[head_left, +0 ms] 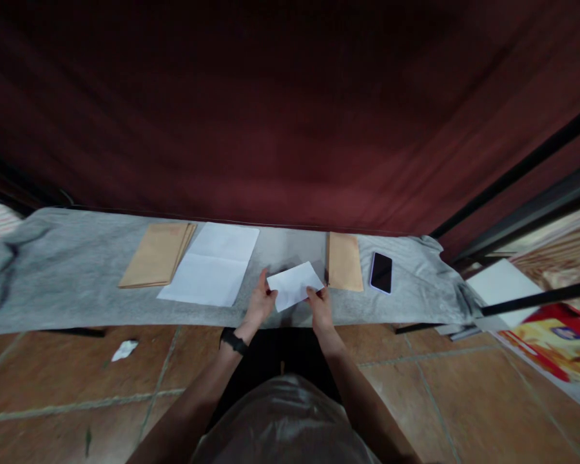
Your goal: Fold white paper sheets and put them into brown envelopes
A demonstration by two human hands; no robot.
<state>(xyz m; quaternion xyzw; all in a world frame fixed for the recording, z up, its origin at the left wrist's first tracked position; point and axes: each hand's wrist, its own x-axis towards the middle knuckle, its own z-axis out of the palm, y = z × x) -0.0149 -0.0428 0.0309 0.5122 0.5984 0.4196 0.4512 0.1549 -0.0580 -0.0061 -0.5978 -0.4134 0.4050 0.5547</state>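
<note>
Between my two hands is a folded sheet of white paper (pixel 294 285), tilted a little and held above the cloth-covered table. My left hand (pixel 261 300) grips its left end, thumb on top; a dark watch sits on that wrist. At the right end, my right hand (pixel 319 305) pinches the paper with the thumb on top. Left of my hands lie large white sheets (pixel 215 264) with a crease across them. Beside those is a stack of brown envelopes (pixel 154 256). A single brown envelope (pixel 345 262) rests just right of my right hand.
A phone (pixel 381 272) lies right of the single envelope on the grey cloth (pixel 82 270). Dark red fabric (pixel 280 142) hangs behind the table. Black bars and a red-yellow box (pixel 560 348) stand at right. A white scrap (pixel 124 350) lies on the tiled floor.
</note>
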